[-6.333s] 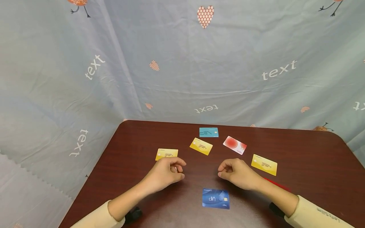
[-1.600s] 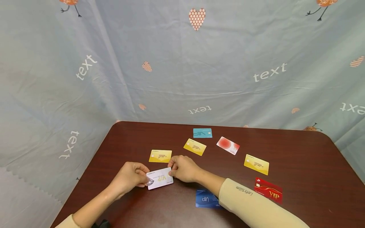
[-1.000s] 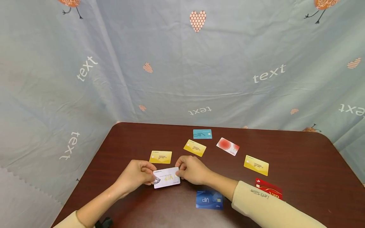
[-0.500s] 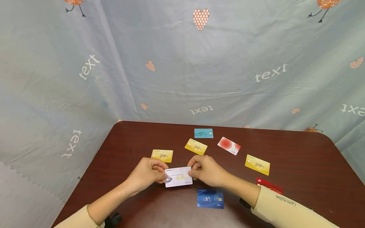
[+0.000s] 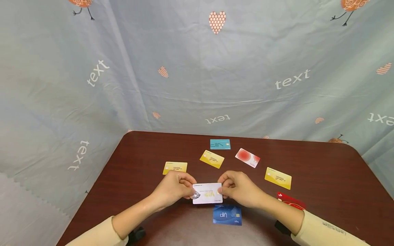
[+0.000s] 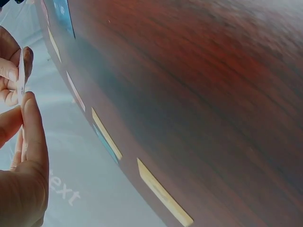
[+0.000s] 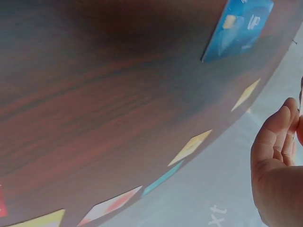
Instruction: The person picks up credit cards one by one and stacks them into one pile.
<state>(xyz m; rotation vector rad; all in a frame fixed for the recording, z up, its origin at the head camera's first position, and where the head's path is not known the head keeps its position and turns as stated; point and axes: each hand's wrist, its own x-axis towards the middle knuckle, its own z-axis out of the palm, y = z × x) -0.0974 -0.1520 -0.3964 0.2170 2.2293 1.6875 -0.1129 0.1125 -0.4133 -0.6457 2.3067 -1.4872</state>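
Note:
A white VIP card (image 5: 207,193) with gold letters and a diamond print is held up off the table between both hands. My left hand (image 5: 173,188) pinches its left edge between thumb and fingers. The right edge is pinched by my right hand (image 5: 241,189). Seen edge-on in the left wrist view, the white card (image 6: 21,78) spans from one hand to the other. Just below it in the head view lies a blue VIP card (image 5: 227,215), flat on the dark wooden table (image 5: 184,229). Behind my left hand a yellow card (image 5: 174,166) is partly covered.
Further back lie a teal card (image 5: 220,144), another yellow card (image 5: 211,159) and a white card with red circles (image 5: 247,158). To the right are a third yellow card (image 5: 278,178) and a red card (image 5: 290,201), partly behind my right forearm. A grey-blue curtain (image 5: 197,85) hangs behind the table.
Earliest, both hands were apart and showed no white card. Since then they have taken hold of it, and over the last second and a half both have carried it rightward, levelling it.

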